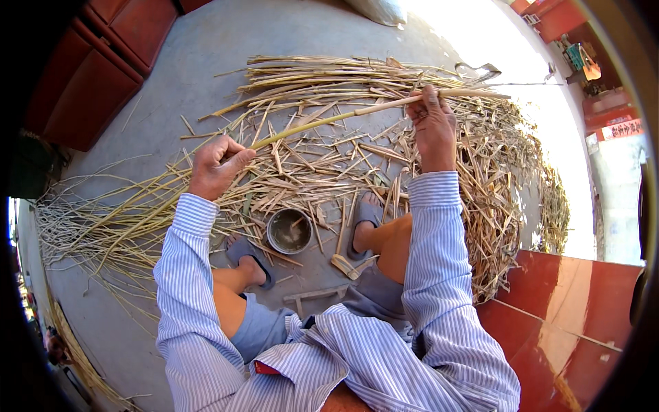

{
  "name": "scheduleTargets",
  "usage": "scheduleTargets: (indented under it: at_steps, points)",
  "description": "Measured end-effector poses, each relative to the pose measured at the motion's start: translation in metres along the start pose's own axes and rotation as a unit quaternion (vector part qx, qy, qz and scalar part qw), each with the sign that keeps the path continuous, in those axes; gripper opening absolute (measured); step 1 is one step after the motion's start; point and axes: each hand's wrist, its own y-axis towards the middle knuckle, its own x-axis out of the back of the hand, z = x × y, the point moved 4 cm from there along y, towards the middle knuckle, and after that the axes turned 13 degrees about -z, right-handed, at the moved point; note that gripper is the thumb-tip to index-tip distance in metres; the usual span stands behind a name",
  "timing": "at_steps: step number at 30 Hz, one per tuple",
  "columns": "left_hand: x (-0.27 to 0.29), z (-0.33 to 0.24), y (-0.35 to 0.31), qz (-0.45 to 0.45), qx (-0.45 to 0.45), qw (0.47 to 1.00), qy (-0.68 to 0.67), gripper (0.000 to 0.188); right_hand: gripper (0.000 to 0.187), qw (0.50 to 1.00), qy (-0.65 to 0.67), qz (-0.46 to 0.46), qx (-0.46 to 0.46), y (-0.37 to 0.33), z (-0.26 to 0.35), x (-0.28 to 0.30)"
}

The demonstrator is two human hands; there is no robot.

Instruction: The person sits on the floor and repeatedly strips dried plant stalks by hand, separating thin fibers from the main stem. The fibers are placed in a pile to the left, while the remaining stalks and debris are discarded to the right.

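1. Head view, left hand: my left hand [218, 167] is closed, fingers curled in and thumb pressed against the stalk [329, 119], pinching its greenish-yellow section. Whether the stalk runs on behind the fist, I cannot tell.
2. Head view, right hand: my right hand [434, 127] is raised farther from my body, thumb and fingers pinching the paler section. The straw-coloured end projects past it to the right.
3. Head view, stalk position: held above the litter between both hands, slanting slightly upward from left to right.
4. Head view, beyond the stalk: a bundle of long stalks [295, 73] lies on the grey floor [199, 48].
5. Head view, right side: a heap of dry husks [484, 165] reaches toward red tiles [535, 288].
6. Head view, left side: thin branching stems [117, 220] fan out past my left sleeve [189, 233].
7. Head view, near my feet: a round container [268, 233] of murky liquid stands between my grey slippers [366, 211]; a light-coloured stick [297, 222] dips into it.
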Motion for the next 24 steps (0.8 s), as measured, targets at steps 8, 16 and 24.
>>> scheduleTargets:
  at_steps: [8, 16, 24]
  points:
    - [0.004, 0.008, -0.005, 0.054, 0.039, 0.998, -0.015, 0.037, 0.021, 0.987, 0.104, 0.114, -0.043, -0.013, 0.004, -0.012]
    - [0.004, -0.010, 0.001, -0.035, -0.018, 0.999, 0.021, 0.035, 0.023, 0.982, -0.037, 0.179, -0.051, -0.044, -0.020, -0.039]
    - [0.007, -0.015, -0.009, -0.053, -0.074, 0.992, 0.090, 0.030, 0.021, 0.999, -0.037, -0.038, 0.002, -0.006, -0.002, 0.001]
